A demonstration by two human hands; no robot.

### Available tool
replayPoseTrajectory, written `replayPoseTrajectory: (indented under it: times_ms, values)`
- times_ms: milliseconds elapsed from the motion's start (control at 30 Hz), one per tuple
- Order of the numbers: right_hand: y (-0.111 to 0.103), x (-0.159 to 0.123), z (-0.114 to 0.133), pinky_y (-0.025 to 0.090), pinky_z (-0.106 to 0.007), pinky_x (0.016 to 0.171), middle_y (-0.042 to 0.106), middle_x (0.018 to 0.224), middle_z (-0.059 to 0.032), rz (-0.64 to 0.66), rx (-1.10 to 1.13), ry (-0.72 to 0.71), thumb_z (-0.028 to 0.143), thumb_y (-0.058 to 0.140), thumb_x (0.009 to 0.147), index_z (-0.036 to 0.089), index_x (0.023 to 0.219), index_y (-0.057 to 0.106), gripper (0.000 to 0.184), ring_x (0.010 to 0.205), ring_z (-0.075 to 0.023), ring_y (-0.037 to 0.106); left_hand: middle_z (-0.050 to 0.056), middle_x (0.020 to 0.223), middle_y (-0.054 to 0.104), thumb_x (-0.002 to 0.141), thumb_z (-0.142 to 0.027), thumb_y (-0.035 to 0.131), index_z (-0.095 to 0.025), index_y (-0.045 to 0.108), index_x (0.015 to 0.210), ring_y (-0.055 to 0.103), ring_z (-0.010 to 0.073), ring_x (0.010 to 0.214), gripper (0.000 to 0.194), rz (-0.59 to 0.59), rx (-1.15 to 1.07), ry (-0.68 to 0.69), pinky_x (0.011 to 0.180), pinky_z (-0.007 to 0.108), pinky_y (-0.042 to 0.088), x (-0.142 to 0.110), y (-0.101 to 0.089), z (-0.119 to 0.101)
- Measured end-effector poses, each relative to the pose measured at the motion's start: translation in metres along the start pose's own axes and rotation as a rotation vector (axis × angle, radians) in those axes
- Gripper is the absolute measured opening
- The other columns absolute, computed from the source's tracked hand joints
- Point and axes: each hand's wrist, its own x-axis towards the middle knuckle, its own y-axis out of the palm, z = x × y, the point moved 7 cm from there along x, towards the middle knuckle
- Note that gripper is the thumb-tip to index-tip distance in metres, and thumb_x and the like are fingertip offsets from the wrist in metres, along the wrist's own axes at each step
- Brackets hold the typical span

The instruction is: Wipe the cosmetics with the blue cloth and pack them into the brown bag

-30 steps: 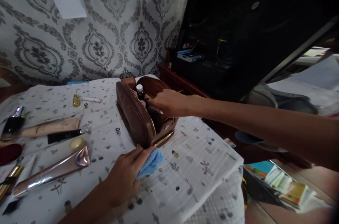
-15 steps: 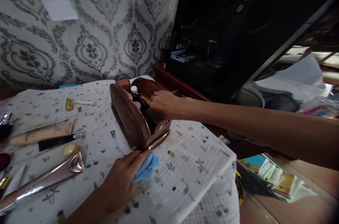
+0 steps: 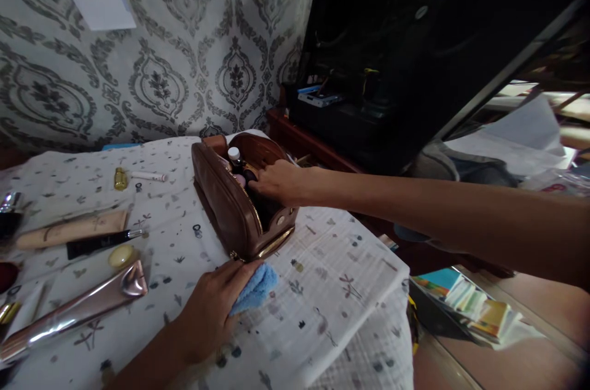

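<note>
A brown zip-up cosmetic bag [image 3: 221, 199] stands unzipped on the patterned cloth, with a white-capped bottle [image 3: 234, 155] and other small items inside. My right hand [image 3: 279, 182] reaches into its opening, fingers bent down beside a dark item; the fingertips are hidden, so what they grip cannot be made out. Under my left hand [image 3: 214, 298] a crumpled light blue cloth [image 3: 255, 287] is held between thumb and palm. The fingertips of that hand touch the bag's near bottom corner by the zip.
On the white patterned cloth [image 3: 322, 279] at left lie a shiny pink tube [image 3: 78, 310], a beige tube [image 3: 74, 229], a black tube [image 3: 99, 244], a round cream-coloured item [image 3: 121, 256] and a small gold bottle [image 3: 120, 179]. A black screen [image 3: 391, 40] stands behind at right.
My right hand has shifted slightly left and lower inside the bag, its fingers deeper among the contents. The left hand and the blue cloth stay practically where they were.
</note>
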Motion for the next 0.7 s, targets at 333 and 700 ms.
replayPoseTrajectory:
  times_ms: [333,700]
  values:
    - [-0.001,-0.012,-0.001,0.048,-0.034,0.078,0.073,0.105,-0.0157,0.077,-0.075,-0.022,0.006,0.048,0.095,0.009,0.11,0.071,0.027,0.102,-0.0275,0.07,0.011,0.134,0.063,0.087,-0.02,0.055,-0.024,0.049,0.143,0.059,0.0271,0.122,0.056,-0.016,-0.008,-0.003,0.103,0.039,0.048,0.0,0.001,-0.001]
    - [-0.007,-0.005,-0.004,0.052,-0.036,0.082,0.07,0.118,-0.02,0.094,0.071,0.111,0.037,0.065,0.094,0.007,0.131,0.057,0.049,0.112,-0.0322,0.067,0.01,0.137,0.061,0.084,-0.017,0.055,-0.024,0.047,0.144,0.056,0.0274,0.127,0.06,0.03,0.002,-0.005,0.106,0.039,0.046,0.001,0.002,0.0]
